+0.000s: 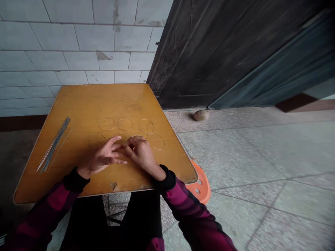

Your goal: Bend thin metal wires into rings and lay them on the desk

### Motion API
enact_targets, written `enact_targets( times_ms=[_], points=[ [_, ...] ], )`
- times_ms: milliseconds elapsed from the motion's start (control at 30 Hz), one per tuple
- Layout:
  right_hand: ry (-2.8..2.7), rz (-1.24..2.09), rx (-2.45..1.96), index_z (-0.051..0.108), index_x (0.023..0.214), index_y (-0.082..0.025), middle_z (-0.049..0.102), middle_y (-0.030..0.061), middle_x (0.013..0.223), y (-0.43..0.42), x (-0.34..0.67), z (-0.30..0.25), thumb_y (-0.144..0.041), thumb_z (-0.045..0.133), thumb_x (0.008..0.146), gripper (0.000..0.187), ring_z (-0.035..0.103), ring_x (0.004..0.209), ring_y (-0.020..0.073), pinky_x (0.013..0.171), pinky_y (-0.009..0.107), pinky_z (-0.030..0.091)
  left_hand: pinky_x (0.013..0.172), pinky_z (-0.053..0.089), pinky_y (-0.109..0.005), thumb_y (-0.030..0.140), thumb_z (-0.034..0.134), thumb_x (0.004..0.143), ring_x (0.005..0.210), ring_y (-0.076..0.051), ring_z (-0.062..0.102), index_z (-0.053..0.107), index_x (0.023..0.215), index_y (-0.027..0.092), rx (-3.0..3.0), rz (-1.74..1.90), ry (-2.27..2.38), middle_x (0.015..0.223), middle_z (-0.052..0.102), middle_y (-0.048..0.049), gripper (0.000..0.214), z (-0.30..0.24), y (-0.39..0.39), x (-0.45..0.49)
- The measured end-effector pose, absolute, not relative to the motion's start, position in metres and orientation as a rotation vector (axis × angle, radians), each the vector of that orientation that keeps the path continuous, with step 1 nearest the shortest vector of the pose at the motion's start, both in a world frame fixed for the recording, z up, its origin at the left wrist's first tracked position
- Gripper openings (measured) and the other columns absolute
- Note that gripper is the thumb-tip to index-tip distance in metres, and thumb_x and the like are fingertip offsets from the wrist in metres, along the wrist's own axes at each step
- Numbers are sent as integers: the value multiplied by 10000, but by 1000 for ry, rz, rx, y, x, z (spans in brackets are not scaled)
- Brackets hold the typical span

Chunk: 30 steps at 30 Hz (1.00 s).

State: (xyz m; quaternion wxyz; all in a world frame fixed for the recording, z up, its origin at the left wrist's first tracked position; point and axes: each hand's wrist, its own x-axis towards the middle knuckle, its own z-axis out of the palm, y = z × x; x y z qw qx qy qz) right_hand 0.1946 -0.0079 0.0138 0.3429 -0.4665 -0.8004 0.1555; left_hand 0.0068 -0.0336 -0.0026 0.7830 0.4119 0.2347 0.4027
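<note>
Metal rings (125,130) lie, in the head view, from ten to two o'clock around your loosely spread left hand (103,157) and tightly pinched right hand (143,153), whose hold I cannot tell, with a wire bundle (54,143) at nine on the table (110,101).

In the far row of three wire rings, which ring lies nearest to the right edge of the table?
The rightmost wire ring of that row; the other two rings lie farther left, nearer the grey bundle.

On the brown wooden table (104,101), straight grey metal wires (55,143) lie left of thin round wire rings (125,130).
</note>
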Motion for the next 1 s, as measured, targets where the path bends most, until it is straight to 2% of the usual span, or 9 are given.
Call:
enact_targets(
  times_ms=[67, 167, 267, 367, 567, 733, 867, 1000],
  points=[
    [-2078, 425, -1214, 500, 617, -197, 531, -9, 570, -7, 195, 14, -164, 518, 773, 161, 472, 574, 132, 641, 280, 346, 953, 464, -517, 378, 854, 630, 1190, -333, 534, 406, 1387, 334, 957, 897, 571, 1425, 416, -142, 881, -4, -33, 5],
    [-2076, 454, -1214, 504, 621, -194, 536, -12, 574, -7, 196, 13, -153, 521, 761, 147, 476, 570, 127, 633, 272, 350, 1027, 408, -524, 382, 852, 632, 1290, -340, 448, 428, 1371, 360, 1095, 1025, 627, 1498, 350, -110, 852, -6, -30, 3],
    [-2071, 470, -1212, 519, 634, -190, 544, -12, 585, -7, 196, 12, -147, 524, 756, 130, 485, 575, 125, 633, 266, 358, 1067, 372, -509, 366, 843, 650, 1350, -331, 384, 496, 1316, 357, 1198, 1094, 614, 1490, 396, -80, 751, -9, -27, 2],
    [-2064, 491, -1222, 530, 640, -188, 548, -12, 592, -7, 196, 13, -144, 521, 758, 126, 493, 580, 122, 634, 260, 363, 1049, 393, -498, 352, 835, 665, 1327, -321, 421, 534, 1280, 338, 1219, 1096, 612, 1450, 457, -85, 685, -10, -26, 2],
    [-2234, 428, -1361, 570, 679, -183, 581, 18, 644, -2, 204, 17, -159, 536, 778, 107, 509, 617, 140, 616, 264, 344, 1041, 405, -491, 330, 824, 674, 1336, -332, 412, 499, 1336, 303, 1246, 1020, 696, 1487, 412, -121, 739, -1, -25, -8],
    [-2343, 323, -1559, 603, 682, -186, 633, 49, 689, -6, 226, 16, -154, 540, 783, 123, 538, 626, 151, 578, 266, 311, 987, 453, -448, 347, 812, 669, 1245, -305, 497, 509, 1288, 245, 1215, 1141, 857, 1377, 501, -138, 697, 5, -20, -17],
    [-2301, 432, -1626, 614, 688, -183, 642, 32, 656, -9, 248, 10, -178, 552, 784, 114, 549, 595, 143, 570, 253, 325, 913, 499, -406, 327, 739, 730, 1123, -258, 579, 557, 1186, 199, 1383, 1137, 1124, 1239, 585, -127, 507, 6, -16, -24],
    [-2168, 510, -1661, 633, 717, -177, 658, 34, 661, -12, 266, 1, -228, 532, 815, 150, 585, 599, 148, 576, 248, 356, 832, 515, -372, 283, 635, 789, 987, -226, 625, 620, 1048, 179, 1797, 1101, 1520, 1131, 610, -111, 280, 9, -8, -46]
  ],
)
